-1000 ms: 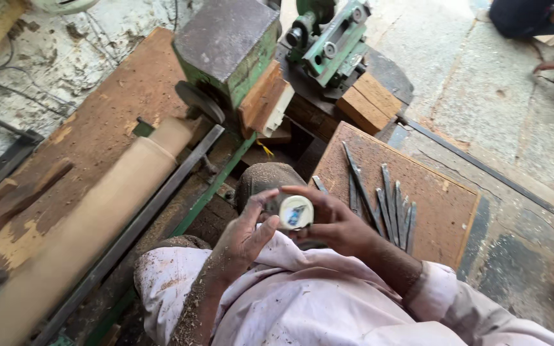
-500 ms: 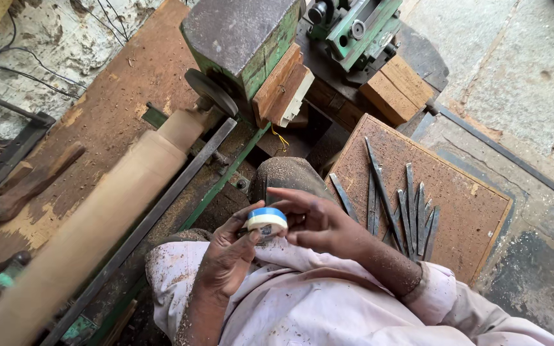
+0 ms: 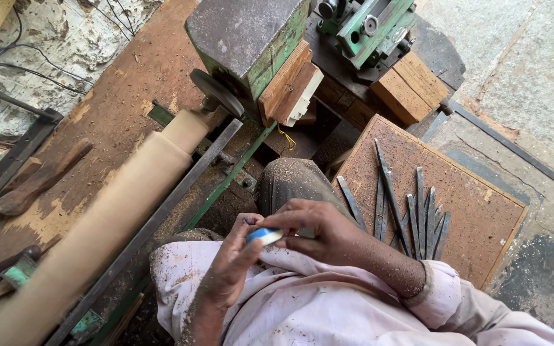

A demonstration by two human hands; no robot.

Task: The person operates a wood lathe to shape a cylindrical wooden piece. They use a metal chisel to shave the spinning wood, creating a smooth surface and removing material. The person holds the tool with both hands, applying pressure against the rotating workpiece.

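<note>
both hands pinch one small tin — blue-white, round.

Your left hand and right hand meet before your chest, fingertips pinched together, wrists bent inward.

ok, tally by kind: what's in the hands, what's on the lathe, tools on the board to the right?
Small round blue-and-white container, held between left hand and right hand: 1
Long wooden cylinder on the lathe: 1
Metal turning tools on the wooden board: about 8, overlapping
Total: about 10
</note>
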